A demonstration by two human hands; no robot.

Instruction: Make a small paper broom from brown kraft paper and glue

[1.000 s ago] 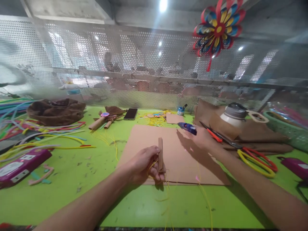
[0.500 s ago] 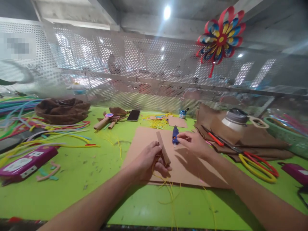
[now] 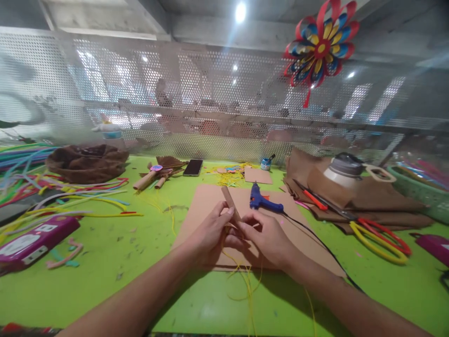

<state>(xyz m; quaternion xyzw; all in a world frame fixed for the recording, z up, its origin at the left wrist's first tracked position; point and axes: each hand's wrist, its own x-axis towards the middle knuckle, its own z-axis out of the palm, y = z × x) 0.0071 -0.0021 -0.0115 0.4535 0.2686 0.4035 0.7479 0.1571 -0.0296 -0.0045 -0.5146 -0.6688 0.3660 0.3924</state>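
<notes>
My left hand (image 3: 215, 227) is closed around a thin brown paper tube (image 3: 230, 203), which tilts up and to the left. My right hand (image 3: 264, 236) pinches the tube's lower end, its fingertips meeting those of the left hand. Yellow strings (image 3: 248, 285) hang down from between the hands over the near edge of the brown cardboard sheet (image 3: 206, 199). Just beyond the right hand, a blue glue gun (image 3: 264, 202) lies on the cardboard, its black cord running off to the right. The fingers partly hide the tube's lower end.
On the right lie brown folded paper (image 3: 379, 201), scissors with red and yellow handles (image 3: 380, 241) and a lidded jar (image 3: 345, 171). A phone (image 3: 192, 167) and paper tubes (image 3: 145, 179) are at the back. Pipe cleaners (image 3: 115, 201) and a purple box (image 3: 38, 241) lie left.
My right hand has left the glue gun and come down and left to the tube in my left hand. The glue gun now lies in full view on the cardboard.
</notes>
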